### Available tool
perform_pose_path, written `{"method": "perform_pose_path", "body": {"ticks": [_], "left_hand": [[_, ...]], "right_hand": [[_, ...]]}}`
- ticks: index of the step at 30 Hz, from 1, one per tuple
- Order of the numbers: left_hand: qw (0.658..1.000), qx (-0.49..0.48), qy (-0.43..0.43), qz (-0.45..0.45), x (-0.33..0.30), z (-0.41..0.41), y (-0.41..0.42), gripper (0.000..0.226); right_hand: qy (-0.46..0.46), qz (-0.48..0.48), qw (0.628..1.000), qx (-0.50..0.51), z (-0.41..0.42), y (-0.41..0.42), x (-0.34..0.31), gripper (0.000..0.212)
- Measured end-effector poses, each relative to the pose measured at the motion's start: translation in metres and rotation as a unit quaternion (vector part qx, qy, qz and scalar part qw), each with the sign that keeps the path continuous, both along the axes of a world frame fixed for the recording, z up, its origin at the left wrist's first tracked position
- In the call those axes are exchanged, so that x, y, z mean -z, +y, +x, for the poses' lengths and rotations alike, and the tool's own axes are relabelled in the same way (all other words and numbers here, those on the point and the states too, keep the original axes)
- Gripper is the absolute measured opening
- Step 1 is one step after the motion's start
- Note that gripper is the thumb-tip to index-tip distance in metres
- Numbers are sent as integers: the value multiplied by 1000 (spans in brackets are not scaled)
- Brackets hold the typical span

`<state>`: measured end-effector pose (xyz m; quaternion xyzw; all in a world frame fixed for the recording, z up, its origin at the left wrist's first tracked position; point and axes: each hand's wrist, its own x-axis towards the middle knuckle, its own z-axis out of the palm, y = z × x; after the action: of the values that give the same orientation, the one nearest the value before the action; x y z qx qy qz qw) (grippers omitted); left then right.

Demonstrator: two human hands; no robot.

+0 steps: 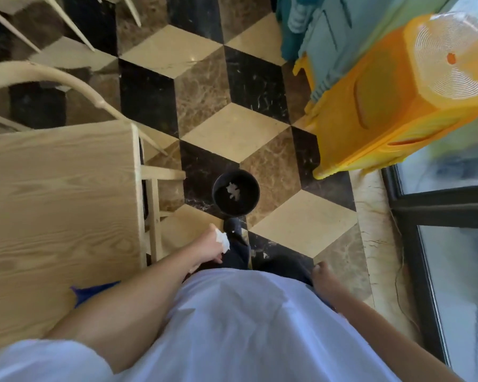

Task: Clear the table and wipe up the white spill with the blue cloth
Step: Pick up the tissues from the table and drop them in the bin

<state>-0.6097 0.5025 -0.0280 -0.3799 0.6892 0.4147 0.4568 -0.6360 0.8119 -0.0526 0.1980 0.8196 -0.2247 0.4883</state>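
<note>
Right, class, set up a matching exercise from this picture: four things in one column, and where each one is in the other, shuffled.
Things:
1. white tissue
2. blue cloth
3. black bin
4. yellow plastic stool

Places:
A. on the tiled floor, with white scraps inside
B. on the wooden table's near edge
C. by the window, lying on its side
D. in the left hand

Pairs: 1-D, 2-B, 3-A, 4-C

Blue cloth (pixel 94 295) on table (pixel 53 202) corner, half hidden under forearm.
</note>
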Motion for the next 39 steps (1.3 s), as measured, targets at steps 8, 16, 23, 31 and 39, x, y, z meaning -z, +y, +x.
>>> {"method": "perform_pose_path", "body": {"ticks": [8, 16, 23, 31, 39], "left_hand": [[997, -59, 40, 2, 19, -41, -34, 60], [965, -256, 26, -51, 59, -84, -15, 27], [976, -148, 74, -138, 174, -115, -11, 29], [969, -224, 60, -84, 352, -102, -24, 18], [953, -274, 48, -123, 466, -82, -20, 18]], "right_hand": [[-42, -97, 994, -25, -100, -85, -14, 21], [-2, -34, 976, -215, -143, -165, 32, 26], [-30, -58, 971, -228, -164, -203, 151, 29], [-50, -70, 972, -219, -166, -199, 339, 11], [-37, -111, 984, -133, -151, -206, 460, 33]]}}
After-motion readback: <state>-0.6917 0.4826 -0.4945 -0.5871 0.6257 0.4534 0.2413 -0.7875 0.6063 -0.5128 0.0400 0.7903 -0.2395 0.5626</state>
